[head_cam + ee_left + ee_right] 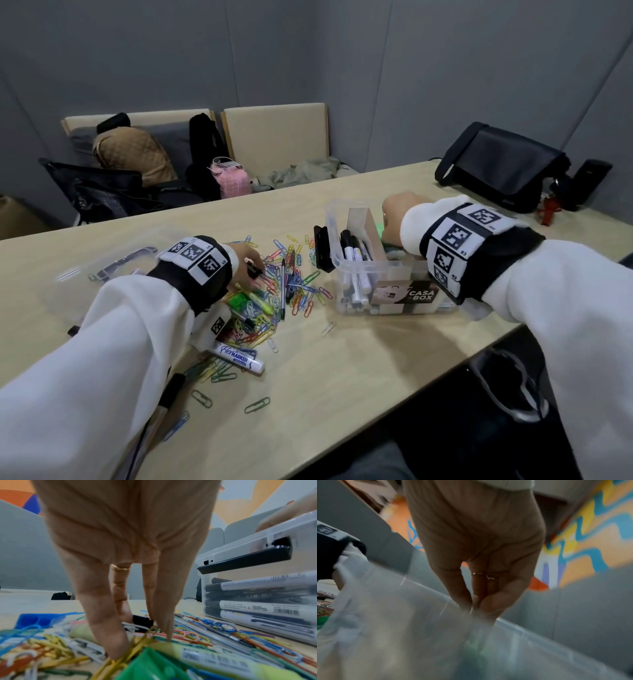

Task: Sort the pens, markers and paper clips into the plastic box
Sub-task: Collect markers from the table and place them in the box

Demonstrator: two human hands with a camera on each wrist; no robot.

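Note:
A clear plastic box (380,264) stands at the middle right of the table, with several markers (352,253) in its left compartment. To its left lies a pile of coloured paper clips (294,287) mixed with a pen (283,291), a green highlighter (260,301) and a white Flexmarker (239,359). My left hand (255,267) reaches down into the pile (188,635) and its fingers pinch a small black object (142,620). My right hand (390,219) hovers over the box's right compartment, fingertips bunched against the thumb (477,608). Nothing shows plainly between them.
The box's clear lid (113,263) lies at the far left of the table. A black bag (503,171) and red keys (549,209) sit at the back right. A green plastic piece (238,301) lies in the pile. The table's front edge runs close under my right arm.

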